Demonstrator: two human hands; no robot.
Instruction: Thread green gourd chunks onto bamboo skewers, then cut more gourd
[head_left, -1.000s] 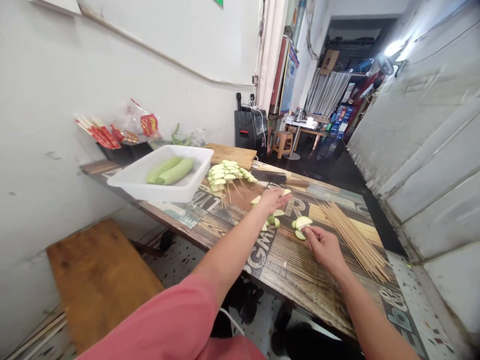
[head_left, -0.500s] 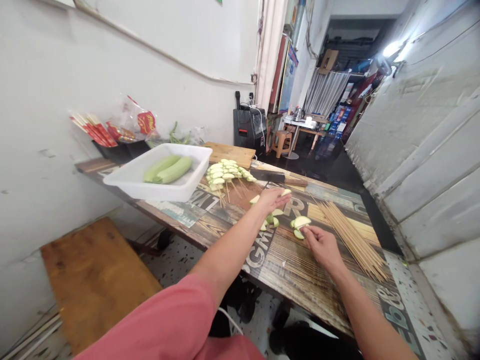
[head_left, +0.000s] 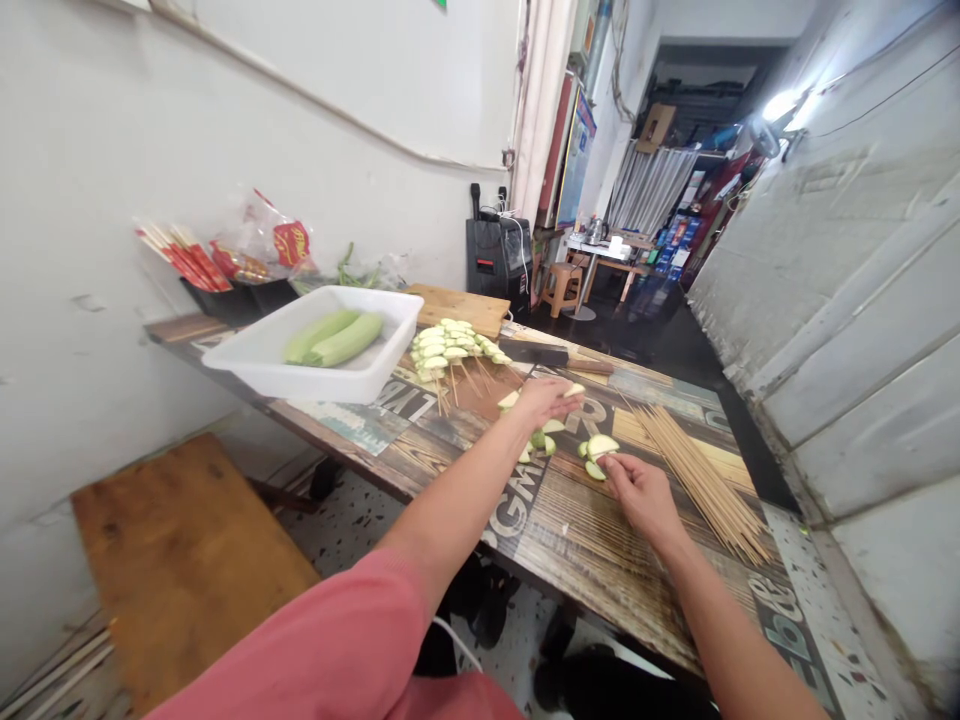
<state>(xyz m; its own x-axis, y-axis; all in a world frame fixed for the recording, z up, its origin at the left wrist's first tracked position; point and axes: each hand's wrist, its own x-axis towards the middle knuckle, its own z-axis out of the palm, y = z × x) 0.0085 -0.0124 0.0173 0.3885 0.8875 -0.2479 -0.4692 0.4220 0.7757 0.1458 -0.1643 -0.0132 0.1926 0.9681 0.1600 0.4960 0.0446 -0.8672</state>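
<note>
Hardly moved since earlier: holding one slice (head_left: 574, 390) in the left hand (head_left: 551, 402), pinching a slice cluster (head_left: 602, 446) in the right hand (head_left: 639, 490). Done: skewered slices (head_left: 442, 348), far. Remaining: loose slices (head_left: 552, 427) between, whole squashes (head_left: 349, 342) in left tub (head_left: 360, 388).

Tub (head_left: 300, 384) at left on the worktop (head_left: 600, 545), squashes (head_left: 349, 341) in it, filled skewers (head_left: 448, 346) right of the tub, board (head_left: 463, 309) behind them, knife (head_left: 536, 353) to their right, slices (head_left: 602, 446) near both hands (head_left: 636, 490), bare sticks (head_left: 703, 486) rightmost.
</note>
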